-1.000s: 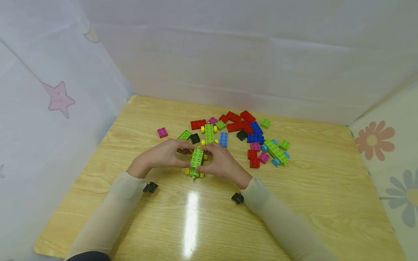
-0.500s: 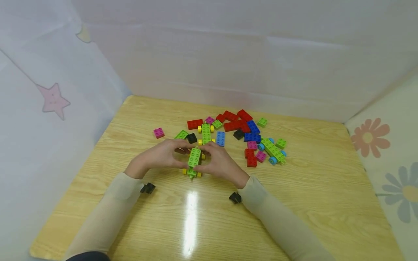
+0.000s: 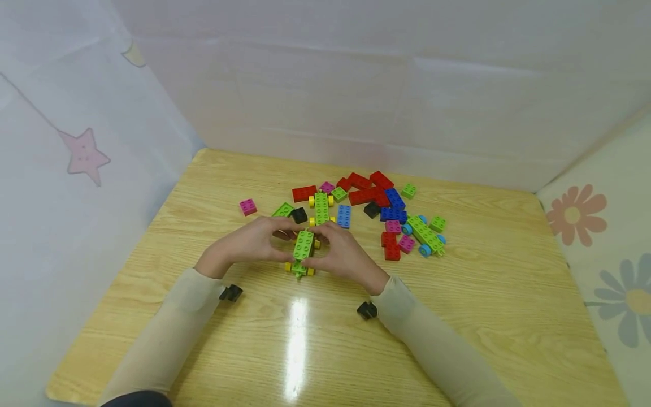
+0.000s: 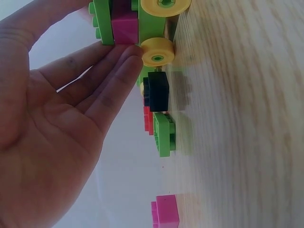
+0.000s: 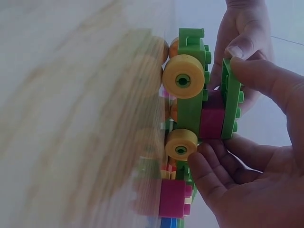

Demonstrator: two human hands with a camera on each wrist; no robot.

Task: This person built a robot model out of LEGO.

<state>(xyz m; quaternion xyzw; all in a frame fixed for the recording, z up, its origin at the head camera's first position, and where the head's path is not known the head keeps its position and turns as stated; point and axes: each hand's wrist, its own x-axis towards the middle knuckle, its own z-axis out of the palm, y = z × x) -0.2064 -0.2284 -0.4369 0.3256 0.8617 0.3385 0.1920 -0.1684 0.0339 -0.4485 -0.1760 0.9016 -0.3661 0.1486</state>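
Observation:
A green studded plate lies across a magenta brick, which sits on a green wheeled base with yellow wheels. One end of the plate juts out past the brick, above the base's studs. My left hand holds the plate from the left between thumb and fingers, its fingertips also close to a wheel in the left wrist view. From the other side my right hand grips it, thumb at the near end and fingers at the far end. The wheels stand on the wooden table.
Right behind the hands is another green base with yellow wheels. A green base with blue wheels stands at right. Red bricks, blue bricks, a black brick and a lone magenta brick lie around.
The head view has shifted slightly, moving the whole scene a little left in it. Both hands keep their hold on the plate, which stays on the magenta brick.

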